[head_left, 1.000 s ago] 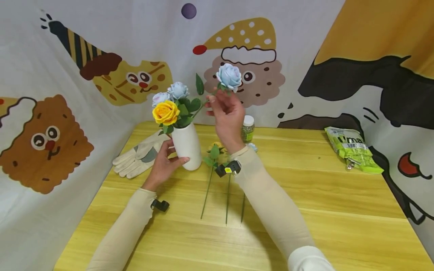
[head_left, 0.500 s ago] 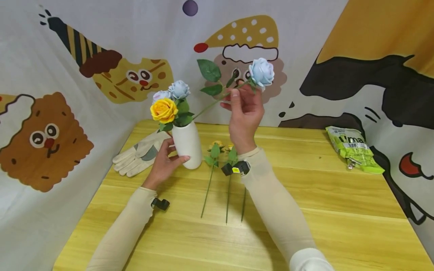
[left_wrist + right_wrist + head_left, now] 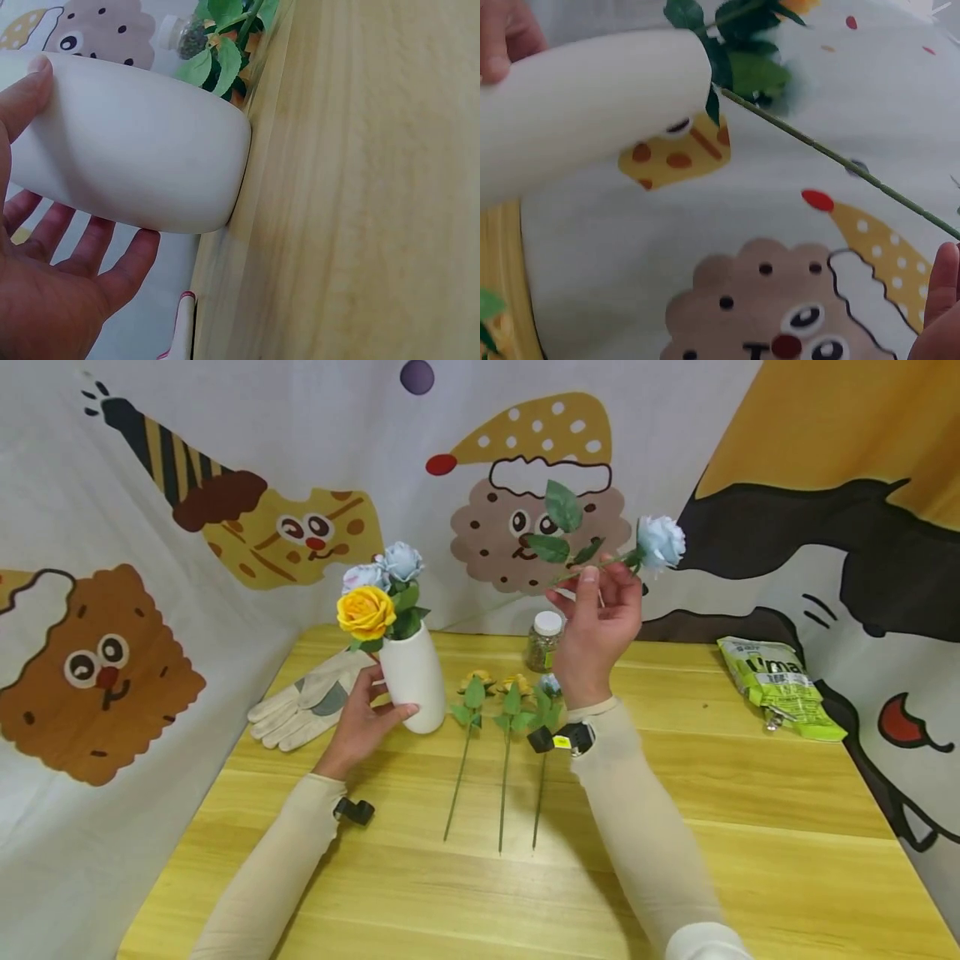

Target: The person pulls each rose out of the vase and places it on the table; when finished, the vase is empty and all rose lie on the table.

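My left hand (image 3: 362,727) grips the white vase (image 3: 415,681) low on its side, thumb across the front. In the left wrist view, the vase's base (image 3: 225,150) is right at the tabletop. Out of its mouth rise a yellow rose (image 3: 366,612) and two pale blue roses (image 3: 402,562). Up to the right, my right hand (image 3: 598,631) pinches the stem of another pale blue rose (image 3: 660,542), just below the bloom, its leaves (image 3: 563,506) pointing up. The right wrist view shows this rose's green stem (image 3: 840,159) slanting across, its lower end close beside the vase mouth.
Three more roses lie on the table (image 3: 420,877), two with yellow blooms (image 3: 515,683) and one blue (image 3: 551,683). Behind them stands a white-capped jar (image 3: 545,643). A work glove (image 3: 307,702) lies left of the vase, a green snack bag (image 3: 780,689) at the right.
My right hand has moved right, drawing the blue rose away from the vase mouth. The jar and the blue rose on the table now show. My left hand and the vase have stayed put.
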`<action>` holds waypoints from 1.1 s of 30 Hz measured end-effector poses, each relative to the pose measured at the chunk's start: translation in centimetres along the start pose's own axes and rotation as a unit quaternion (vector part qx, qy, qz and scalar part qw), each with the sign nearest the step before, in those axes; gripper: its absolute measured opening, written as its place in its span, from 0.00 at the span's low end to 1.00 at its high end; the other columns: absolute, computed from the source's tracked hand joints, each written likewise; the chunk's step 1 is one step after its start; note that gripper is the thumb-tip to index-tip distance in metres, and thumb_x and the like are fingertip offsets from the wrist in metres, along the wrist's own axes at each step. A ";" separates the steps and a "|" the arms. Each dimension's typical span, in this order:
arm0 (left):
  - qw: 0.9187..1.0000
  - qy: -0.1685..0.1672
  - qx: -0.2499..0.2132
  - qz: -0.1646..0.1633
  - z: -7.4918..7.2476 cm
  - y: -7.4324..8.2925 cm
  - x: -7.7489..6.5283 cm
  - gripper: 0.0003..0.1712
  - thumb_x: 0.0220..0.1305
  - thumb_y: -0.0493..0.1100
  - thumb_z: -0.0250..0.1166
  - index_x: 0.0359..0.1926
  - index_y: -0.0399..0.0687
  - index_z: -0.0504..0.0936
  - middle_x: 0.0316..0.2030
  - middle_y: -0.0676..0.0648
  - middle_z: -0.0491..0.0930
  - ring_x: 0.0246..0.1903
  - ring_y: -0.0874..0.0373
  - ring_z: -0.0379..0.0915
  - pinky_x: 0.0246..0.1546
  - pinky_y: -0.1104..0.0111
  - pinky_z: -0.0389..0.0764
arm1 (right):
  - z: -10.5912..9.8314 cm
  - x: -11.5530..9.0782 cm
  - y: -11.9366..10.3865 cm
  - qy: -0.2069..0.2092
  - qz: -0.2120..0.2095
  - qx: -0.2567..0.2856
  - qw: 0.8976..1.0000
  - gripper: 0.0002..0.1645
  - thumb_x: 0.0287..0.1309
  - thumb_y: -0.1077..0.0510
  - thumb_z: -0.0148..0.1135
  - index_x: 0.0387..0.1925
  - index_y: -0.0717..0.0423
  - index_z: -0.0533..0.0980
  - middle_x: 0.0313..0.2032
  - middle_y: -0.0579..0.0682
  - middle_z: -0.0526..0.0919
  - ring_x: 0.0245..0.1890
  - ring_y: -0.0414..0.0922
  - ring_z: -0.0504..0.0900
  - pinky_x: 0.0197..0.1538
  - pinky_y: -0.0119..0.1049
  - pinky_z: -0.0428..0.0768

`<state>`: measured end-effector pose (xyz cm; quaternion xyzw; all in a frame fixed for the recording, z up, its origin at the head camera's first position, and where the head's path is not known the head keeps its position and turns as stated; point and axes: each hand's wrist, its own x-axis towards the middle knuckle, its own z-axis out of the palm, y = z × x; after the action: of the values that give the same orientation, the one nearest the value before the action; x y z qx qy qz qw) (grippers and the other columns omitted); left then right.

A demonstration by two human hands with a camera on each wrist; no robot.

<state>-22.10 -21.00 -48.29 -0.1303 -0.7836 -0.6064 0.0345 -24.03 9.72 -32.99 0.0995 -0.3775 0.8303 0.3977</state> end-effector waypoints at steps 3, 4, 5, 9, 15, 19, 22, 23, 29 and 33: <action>1.000 0.000 0.000 0.000 0.0 0.0 0.0 0.41 0.66 0.44 0.77 0.73 0.49 0.64 0.70 0.45 0.68 0.67 0.44 0.72 0.58 0.66 0.84 | -1.3 0.7 -0.3 0.015 0.011 0.000 1.000 0.09 0.73 0.68 0.61 0.50 0.65 0.74 0.36 0.55 0.83 0.29 0.49 0.87 0.33 0.40 0.90; 1.000 0.000 0.001 0.000 0.0 0.0 0.0 0.42 0.66 0.44 0.77 0.73 0.49 0.64 0.70 0.45 0.68 0.67 0.45 0.72 0.58 0.67 0.84 | -1.8 0.9 -0.4 0.012 0.011 -0.008 1.000 0.09 0.72 0.68 0.62 0.51 0.65 0.75 0.36 0.55 0.83 0.29 0.48 0.87 0.33 0.39 0.90; 1.000 0.000 0.001 0.000 0.0 -0.1 0.0 0.41 0.66 0.44 0.77 0.73 0.49 0.64 0.70 0.45 0.68 0.67 0.45 0.72 0.58 0.67 0.84 | -2.3 1.1 -0.5 0.008 0.013 -0.016 1.000 0.09 0.72 0.68 0.63 0.50 0.64 0.75 0.35 0.55 0.83 0.29 0.48 0.87 0.32 0.38 0.90; 1.000 0.001 0.001 0.000 0.0 -0.2 0.0 0.41 0.66 0.44 0.77 0.73 0.50 0.64 0.69 0.45 0.68 0.67 0.45 0.72 0.58 0.67 0.84 | -4.7 1.4 -0.5 -0.025 0.017 -0.056 0.998 0.10 0.72 0.65 0.65 0.51 0.63 0.77 0.35 0.56 0.84 0.28 0.47 0.87 0.31 0.37 0.90; 1.000 -0.001 -0.001 -0.003 -0.1 0.0 0.0 0.42 0.66 0.44 0.77 0.73 0.49 0.63 0.70 0.46 0.68 0.67 0.45 0.72 0.59 0.64 0.84 | -8.1 1.4 -0.6 -0.062 0.059 -0.108 0.990 0.15 0.71 0.63 0.67 0.53 0.67 0.76 0.36 0.55 0.85 0.24 0.45 0.87 0.28 0.36 0.89; 1.000 -0.001 -0.002 -0.007 0.0 0.3 -0.1 0.42 0.66 0.44 0.77 0.73 0.49 0.63 0.70 0.46 0.68 0.67 0.45 0.72 0.59 0.62 0.84 | -10.2 1.2 -0.4 -0.096 0.084 -0.162 0.979 0.20 0.72 0.62 0.66 0.56 0.73 0.74 0.36 0.53 0.87 0.22 0.42 0.86 0.27 0.33 0.88; 1.000 -0.001 -0.005 -0.010 0.0 0.4 -0.1 0.42 0.66 0.44 0.77 0.73 0.48 0.63 0.69 0.45 0.68 0.67 0.45 0.72 0.60 0.62 0.84 | -11.6 1.1 -0.2 -0.111 0.104 -0.195 0.969 0.20 0.71 0.62 0.67 0.56 0.73 0.76 0.35 0.52 0.87 0.21 0.41 0.85 0.24 0.31 0.86; 1.000 -0.001 -0.006 -0.011 0.1 0.4 -0.1 0.41 0.66 0.44 0.77 0.73 0.48 0.63 0.69 0.45 0.68 0.67 0.45 0.72 0.60 0.62 0.84 | -12.1 1.1 -0.2 -0.114 0.114 -0.203 0.966 0.19 0.71 0.62 0.67 0.55 0.73 0.77 0.34 0.51 0.87 0.20 0.41 0.85 0.24 0.31 0.86; 1.000 0.001 -0.008 -0.010 0.1 0.3 0.0 0.41 0.66 0.43 0.76 0.73 0.48 0.63 0.70 0.45 0.68 0.66 0.45 0.72 0.60 0.64 0.84 | -14.5 1.1 -0.6 -0.146 0.176 -0.245 0.942 0.19 0.71 0.62 0.67 0.56 0.73 0.78 0.33 0.47 0.88 0.20 0.40 0.86 0.21 0.30 0.83; 1.000 0.001 -0.009 -0.009 0.1 0.3 0.0 0.42 0.66 0.43 0.77 0.73 0.48 0.63 0.70 0.45 0.68 0.66 0.46 0.72 0.58 0.67 0.84 | -15.9 1.0 -1.1 -0.157 0.238 -0.283 0.916 0.15 0.72 0.61 0.66 0.55 0.64 0.81 0.35 0.46 0.90 0.22 0.39 0.87 0.21 0.30 0.83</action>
<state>-21.99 -20.82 -47.99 -0.1232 -0.7791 -0.6140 0.0284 -21.77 21.99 -43.02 0.0194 -0.6667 0.7327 0.1351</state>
